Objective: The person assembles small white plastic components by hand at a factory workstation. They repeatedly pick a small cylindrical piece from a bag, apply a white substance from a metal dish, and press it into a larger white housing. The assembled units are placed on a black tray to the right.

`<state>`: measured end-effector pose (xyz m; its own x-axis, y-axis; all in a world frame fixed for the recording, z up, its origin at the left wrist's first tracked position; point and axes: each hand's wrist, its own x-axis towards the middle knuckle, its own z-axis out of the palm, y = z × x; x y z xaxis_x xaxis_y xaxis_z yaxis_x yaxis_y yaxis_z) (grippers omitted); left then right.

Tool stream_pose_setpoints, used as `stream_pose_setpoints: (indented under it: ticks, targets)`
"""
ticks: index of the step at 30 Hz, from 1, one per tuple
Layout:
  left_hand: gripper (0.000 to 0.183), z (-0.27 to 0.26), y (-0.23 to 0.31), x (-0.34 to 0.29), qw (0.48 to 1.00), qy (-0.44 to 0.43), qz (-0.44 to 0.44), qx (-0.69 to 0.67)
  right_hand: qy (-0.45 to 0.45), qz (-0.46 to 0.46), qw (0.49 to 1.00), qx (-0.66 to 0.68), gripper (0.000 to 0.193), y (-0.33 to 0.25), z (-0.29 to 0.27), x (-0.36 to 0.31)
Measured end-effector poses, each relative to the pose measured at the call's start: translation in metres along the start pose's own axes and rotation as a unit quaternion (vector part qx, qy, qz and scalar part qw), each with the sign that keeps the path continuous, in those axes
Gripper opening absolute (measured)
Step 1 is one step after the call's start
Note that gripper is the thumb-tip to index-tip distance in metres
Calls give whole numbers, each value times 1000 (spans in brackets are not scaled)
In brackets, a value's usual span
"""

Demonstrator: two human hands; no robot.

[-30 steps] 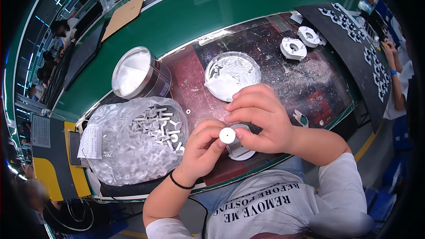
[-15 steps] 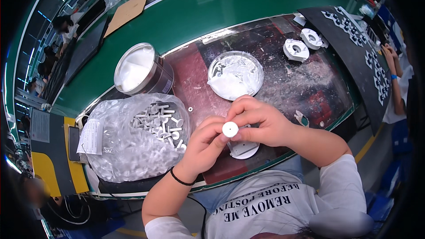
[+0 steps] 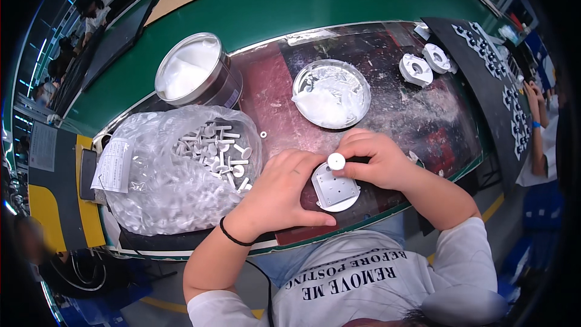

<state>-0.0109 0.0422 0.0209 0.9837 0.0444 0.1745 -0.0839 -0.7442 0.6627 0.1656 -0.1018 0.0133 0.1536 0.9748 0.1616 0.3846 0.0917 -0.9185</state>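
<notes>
My right hand [image 3: 376,158] pinches a small white toothed gear [image 3: 336,161] between thumb and fingers, at the upper edge of a round-ended grey-white plate [image 3: 339,189] dotted with holes. Part of the plate's top edge is hidden by the gear and fingers. My left hand [image 3: 281,191] is open beside the plate's left side, fingers reaching toward its top and thumb stretched out below it. Whether the fingertips touch the plate I cannot tell. Left of this hand lies a clear plastic bag [image 3: 151,188] with several white stemmed gears [image 3: 221,148].
Beyond my hands stands a round dish [image 3: 333,94] with white grease; a metal tin [image 3: 200,72] of white material stands behind the bag. Two white housings [image 3: 416,70] sit at the far right, beside a black board [image 3: 484,85] of small parts. A small white ring [image 3: 264,134] lies mid-table.
My hands have parted. My right hand has brought the gear right and down to the plate's top edge, and my left hand has let go of it and spread beside the plate. The view has shifted slightly.
</notes>
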Motion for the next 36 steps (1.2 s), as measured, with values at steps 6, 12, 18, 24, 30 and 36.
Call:
stream_pose_setpoints:
  ticks: [6,12,18,24,30,36]
  targets:
    - [80,8,-1,-2,999,22,-4,36,-6,13,1000,12,18,1,2,2]
    - [78,11,-4,-3,998,40,18,34,-6,-5,1000,-13,18,-1,2,3]
    - [77,12,-6,-3,998,44,23,32,0,-42,996,-79,19,-2,1,3]
    - [76,12,-6,-2,999,37,19,33,-13,-24,999,-33,18,0,-1,3]
    - [75,11,-5,-3,999,36,14,27,-13,-28,999,-38,18,-1,0,4]
    - [76,11,-5,-1,999,31,13,22,-18,-69,993,-97,20,-4,-2,5]
